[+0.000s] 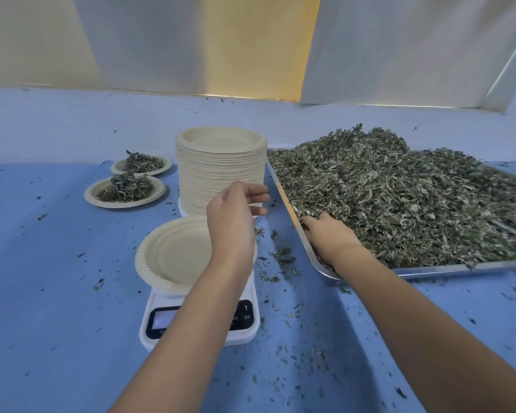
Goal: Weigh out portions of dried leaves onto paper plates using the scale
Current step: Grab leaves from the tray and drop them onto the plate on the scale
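Note:
An empty paper plate (167, 257) sits on the white digital scale (161, 320) in the middle of the blue table. My left hand (236, 210) hovers above the plate's right side, fingers relaxed and holding nothing. A large heap of dried leaves (399, 192) fills the metal tray (447, 269) on the right. My right hand (331, 236) is dug into the near-left corner of the heap, its fingertips buried in the leaves. My left forearm covers part of the scale's display.
A tall stack of paper plates (218, 165) stands behind the scale. Two filled plates (125, 192) (141, 166) of leaves lie at the back left. Leaf crumbs are scattered over the table (57, 293). A white and yellow wall rises behind.

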Tool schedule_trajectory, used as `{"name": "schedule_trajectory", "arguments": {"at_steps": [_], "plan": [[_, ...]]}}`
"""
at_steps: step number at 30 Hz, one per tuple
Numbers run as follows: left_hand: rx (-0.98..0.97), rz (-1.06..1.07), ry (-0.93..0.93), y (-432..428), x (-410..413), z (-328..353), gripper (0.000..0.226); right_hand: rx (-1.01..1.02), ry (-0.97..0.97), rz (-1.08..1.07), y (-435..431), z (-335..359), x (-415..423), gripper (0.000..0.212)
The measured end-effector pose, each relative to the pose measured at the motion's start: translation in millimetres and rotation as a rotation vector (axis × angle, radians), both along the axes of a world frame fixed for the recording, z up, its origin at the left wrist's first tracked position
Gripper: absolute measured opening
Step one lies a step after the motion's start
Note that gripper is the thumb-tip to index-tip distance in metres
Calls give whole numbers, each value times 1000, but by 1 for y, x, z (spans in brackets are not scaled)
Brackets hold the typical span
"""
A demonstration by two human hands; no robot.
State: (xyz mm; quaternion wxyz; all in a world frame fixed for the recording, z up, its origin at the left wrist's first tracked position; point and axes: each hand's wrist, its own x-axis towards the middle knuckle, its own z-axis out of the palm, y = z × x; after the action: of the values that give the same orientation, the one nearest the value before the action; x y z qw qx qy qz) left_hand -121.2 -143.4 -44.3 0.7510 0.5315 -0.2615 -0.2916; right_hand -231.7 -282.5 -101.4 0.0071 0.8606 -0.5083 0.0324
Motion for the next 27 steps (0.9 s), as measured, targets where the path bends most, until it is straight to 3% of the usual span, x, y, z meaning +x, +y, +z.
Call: {"name": "schedule_trajectory", "arguments": {"at_steps": [12,21,27], "plan": [[-24,2,71,-2,10,1,33,-144,-556,-28,-3,22,-19,20],[-44,53,94,2,29,10,35,-188,-805,175,24,72,24,14],[-68,148,100,18,65,20,35,-103,-906,353,60,79,79,19]]}}
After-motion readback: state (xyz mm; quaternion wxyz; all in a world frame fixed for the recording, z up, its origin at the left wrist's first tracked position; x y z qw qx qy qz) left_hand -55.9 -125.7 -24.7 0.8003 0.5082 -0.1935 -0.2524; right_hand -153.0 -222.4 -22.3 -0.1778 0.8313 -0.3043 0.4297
